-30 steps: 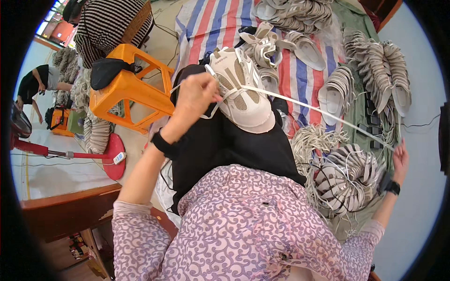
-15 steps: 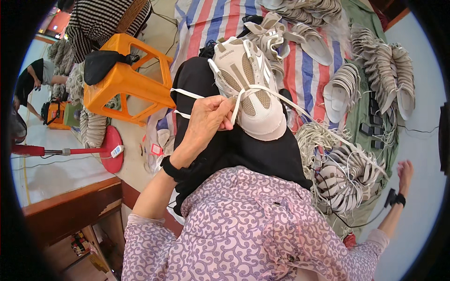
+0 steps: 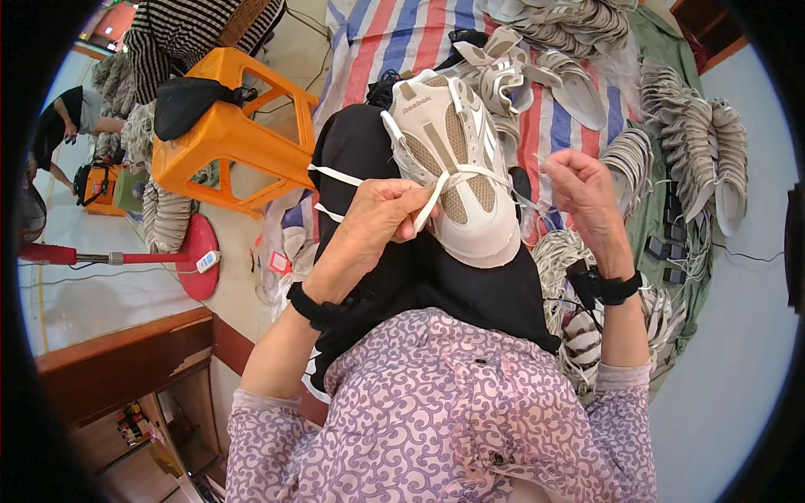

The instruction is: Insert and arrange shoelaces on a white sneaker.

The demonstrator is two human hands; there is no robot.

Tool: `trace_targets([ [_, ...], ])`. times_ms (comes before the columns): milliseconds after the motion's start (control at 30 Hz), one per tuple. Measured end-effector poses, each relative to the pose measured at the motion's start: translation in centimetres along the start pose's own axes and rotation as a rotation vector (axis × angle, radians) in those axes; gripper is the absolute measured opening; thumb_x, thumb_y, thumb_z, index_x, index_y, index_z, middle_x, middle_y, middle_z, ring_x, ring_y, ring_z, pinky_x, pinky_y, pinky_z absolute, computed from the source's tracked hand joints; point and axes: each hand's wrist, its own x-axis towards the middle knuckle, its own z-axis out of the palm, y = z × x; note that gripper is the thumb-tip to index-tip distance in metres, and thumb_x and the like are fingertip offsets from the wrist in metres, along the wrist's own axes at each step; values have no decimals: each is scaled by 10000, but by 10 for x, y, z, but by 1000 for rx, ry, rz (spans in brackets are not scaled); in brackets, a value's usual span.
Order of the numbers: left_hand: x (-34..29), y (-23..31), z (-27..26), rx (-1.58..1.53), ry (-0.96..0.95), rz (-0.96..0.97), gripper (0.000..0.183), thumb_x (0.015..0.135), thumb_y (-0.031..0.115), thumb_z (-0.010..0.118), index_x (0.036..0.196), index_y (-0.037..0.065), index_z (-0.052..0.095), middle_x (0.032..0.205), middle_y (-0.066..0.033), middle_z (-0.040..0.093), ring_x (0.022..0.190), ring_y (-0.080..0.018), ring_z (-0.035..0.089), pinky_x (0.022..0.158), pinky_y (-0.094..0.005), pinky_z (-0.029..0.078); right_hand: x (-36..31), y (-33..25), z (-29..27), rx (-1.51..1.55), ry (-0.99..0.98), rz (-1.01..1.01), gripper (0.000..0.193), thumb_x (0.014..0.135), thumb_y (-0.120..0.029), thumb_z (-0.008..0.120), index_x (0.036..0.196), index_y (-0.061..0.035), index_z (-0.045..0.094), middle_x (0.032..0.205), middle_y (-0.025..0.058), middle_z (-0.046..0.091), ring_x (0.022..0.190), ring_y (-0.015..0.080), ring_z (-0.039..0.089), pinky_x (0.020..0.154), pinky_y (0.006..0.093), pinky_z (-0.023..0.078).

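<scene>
A beige and white shoe upper (image 3: 478, 220) lies across my black-trousered lap, its toe toward me. A flat white shoelace (image 3: 459, 171) crosses it, looping near the front of the mesh. My left hand (image 3: 381, 214) is closed at the upper's left side, pinching the lace between thumb and fingers; more lace trails left over my knee. To the right of the upper, my right hand (image 3: 584, 194) is raised with thumb and forefinger together. A thin pale lace tip sticks out from them, and a blurred strand runs from the upper toward this hand.
Stacked shoe parts (image 3: 696, 159) and a laced upper (image 3: 503, 80) lie on a striped sheet (image 3: 402, 42) ahead. Bundled laces (image 3: 560, 256) sit at my right. On the left stand an orange stool (image 3: 231, 155) with a black cap and a red round base (image 3: 199, 272). Another person (image 3: 63, 126) is far left.
My right hand has come in from far right to beside the upper, and the lace stretched out to that side is no longer taut. My left hand keeps its pinch.
</scene>
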Motion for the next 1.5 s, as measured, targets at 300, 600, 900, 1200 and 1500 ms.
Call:
trace_targets([
  [300,6,6,11,601,265,209,281,902,155,599,702,-28,673,568,22,586,501,-34,453,473,-219,331,17,-13,49,-92,-192,102,113,886,-161,704,838,-60,691,662,-81,559,538,-2,412,483,174,304],
  [600,21,40,2,593,109,-23,218,780,140,628,679,-52,647,507,-130,522,474,-134,538,480,-316,421,41,-26,46,-140,-298,221,104,862,-115,694,798,-38,664,625,-66,541,509,7,409,461,196,290],
  [900,27,38,-7,872,85,187,190,728,110,586,573,2,573,464,-46,456,458,-79,440,437,-338,377,64,-39,66,-871,-395,-264,250,743,-138,620,577,-35,465,540,-59,389,518,54,348,446,295,276],
  [1200,25,9,32,1079,528,448,186,733,122,612,631,-32,632,676,-260,625,700,-415,657,674,-494,534,43,-30,77,-932,-244,-529,179,717,-66,612,656,90,551,516,193,459,474,324,520,495,418,393],
  [1500,22,-4,28,822,561,435,192,756,111,593,656,-38,662,642,-267,599,649,-442,631,629,-493,517,15,-33,111,-987,-137,-930,220,695,44,594,903,-26,607,976,119,548,1032,325,518,902,423,340],
])
